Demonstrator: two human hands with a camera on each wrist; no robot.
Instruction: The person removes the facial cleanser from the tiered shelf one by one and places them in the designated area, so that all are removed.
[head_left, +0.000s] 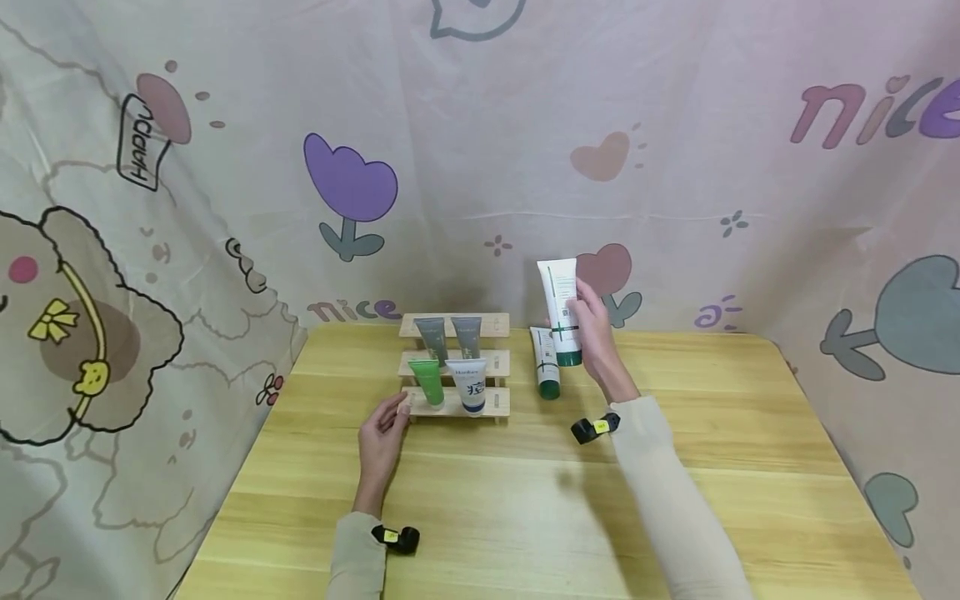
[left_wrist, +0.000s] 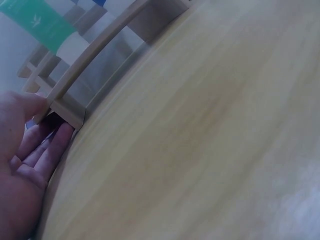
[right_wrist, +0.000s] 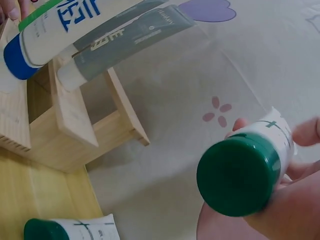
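A white tube with a green cap (head_left: 561, 308) is held upright, cap down, in my right hand (head_left: 596, 329), raised above the table. Its round cap (right_wrist: 237, 175) faces the camera in the right wrist view. My left hand (head_left: 382, 437) grips the front left corner of a three-step wooden rack (head_left: 495, 402), thumb (left_wrist: 34, 106) on top and fingers below. On the rack's lowest step stand a green tube (head_left: 427, 383) and a white tube with a blue cap (head_left: 470, 385). Two grey tubes (head_left: 467, 336) stand on the step behind.
Another white tube with a green cap (head_left: 545, 362) is on the table right of the rack, partly hidden by the held one. The wooden table (head_left: 480, 500) ends at a printed cloth backdrop (head_left: 480, 167). Black wrist cameras (head_left: 401, 540) are strapped over both sleeves.
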